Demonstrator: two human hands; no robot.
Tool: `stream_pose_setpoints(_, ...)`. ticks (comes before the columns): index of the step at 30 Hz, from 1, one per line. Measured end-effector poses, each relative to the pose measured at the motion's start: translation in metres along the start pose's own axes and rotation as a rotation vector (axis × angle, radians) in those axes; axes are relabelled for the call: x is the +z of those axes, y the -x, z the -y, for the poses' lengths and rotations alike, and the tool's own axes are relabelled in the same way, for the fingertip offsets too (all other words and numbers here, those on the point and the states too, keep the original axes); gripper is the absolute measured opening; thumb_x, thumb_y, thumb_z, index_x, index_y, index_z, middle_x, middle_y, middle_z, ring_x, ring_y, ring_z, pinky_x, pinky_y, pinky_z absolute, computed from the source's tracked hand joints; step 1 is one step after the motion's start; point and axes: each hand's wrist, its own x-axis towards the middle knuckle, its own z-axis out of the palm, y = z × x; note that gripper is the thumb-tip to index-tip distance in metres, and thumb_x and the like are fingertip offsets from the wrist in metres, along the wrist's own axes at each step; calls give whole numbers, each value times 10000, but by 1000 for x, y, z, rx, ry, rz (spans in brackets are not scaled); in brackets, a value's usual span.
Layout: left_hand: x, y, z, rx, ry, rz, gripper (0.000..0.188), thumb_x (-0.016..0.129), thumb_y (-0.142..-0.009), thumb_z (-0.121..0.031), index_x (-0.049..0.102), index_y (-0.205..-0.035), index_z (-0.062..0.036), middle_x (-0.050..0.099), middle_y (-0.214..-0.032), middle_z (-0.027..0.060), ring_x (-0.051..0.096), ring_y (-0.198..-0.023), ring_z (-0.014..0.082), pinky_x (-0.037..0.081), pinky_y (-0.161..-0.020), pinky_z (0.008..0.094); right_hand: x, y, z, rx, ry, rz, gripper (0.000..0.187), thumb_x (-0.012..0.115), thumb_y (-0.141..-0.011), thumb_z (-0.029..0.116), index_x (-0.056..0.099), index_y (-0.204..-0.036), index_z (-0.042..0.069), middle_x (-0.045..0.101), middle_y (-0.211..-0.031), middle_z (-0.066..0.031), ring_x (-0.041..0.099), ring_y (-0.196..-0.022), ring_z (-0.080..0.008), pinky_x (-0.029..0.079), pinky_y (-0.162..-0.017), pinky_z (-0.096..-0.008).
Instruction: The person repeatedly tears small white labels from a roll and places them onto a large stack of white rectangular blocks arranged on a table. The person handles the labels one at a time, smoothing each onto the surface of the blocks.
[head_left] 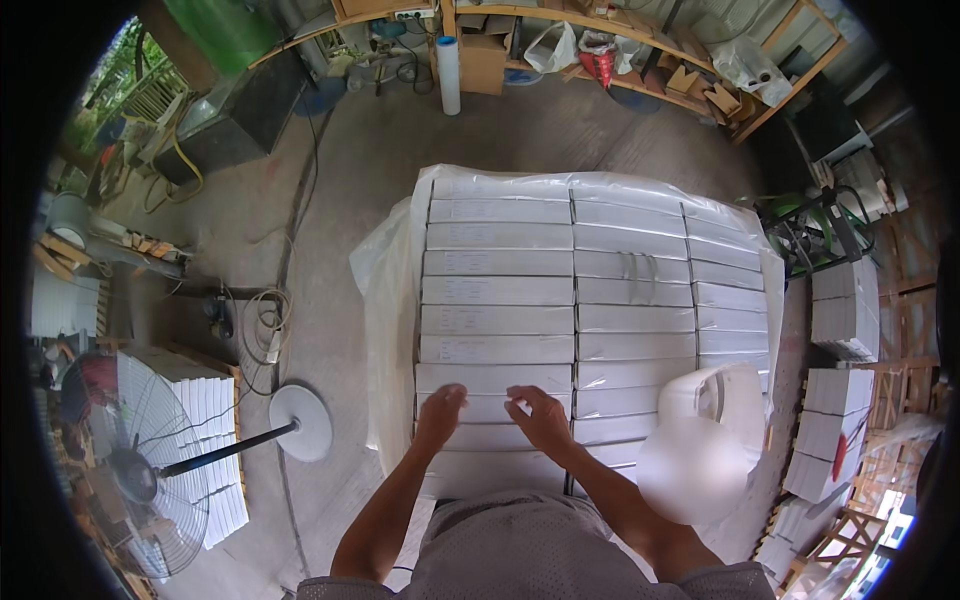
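White boxes [498, 321] under left hand [440, 413], right hand [540, 416]; both half-curled, grip unclear.

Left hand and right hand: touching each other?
Apart. The head view shows a plain gap between the left hand and the right hand, with white boxes visible through it.

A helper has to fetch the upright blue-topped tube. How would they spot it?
Start at the white boxes under the left hand and right hand. Look past their far edge to the wooden shelving. The tube stands upright on the floor before it, its pale cylinder and blue top unlike the brown cardboard beside it.
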Motion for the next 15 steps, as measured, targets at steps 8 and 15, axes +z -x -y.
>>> stream_pose_setpoints(8, 13, 77, -68, -402, 952, 666, 588, 264, -1025, -503, 551, -1168, -11, 595, -733, 96, 580, -588, 204, 473, -553, 341, -12, 60, 41, 20, -98, 172, 435, 764, -779, 224, 642, -1160, 53, 648, -1052, -97, 618, -902, -194, 485, -767, -327)
stream_pose_setpoints(15, 16, 95, -72, -405, 923, 867, 696, 165, -1009, -565, 580, -1090, -13, 630, -786, 141, 584, -609, 227, 486, -581, 350, -23, 86, 50, 211, -212, 143, 389, 763, -794, 234, 655, -1069, -18, 638, -802, -63, 578, -735, -151, 483, -712, -300)
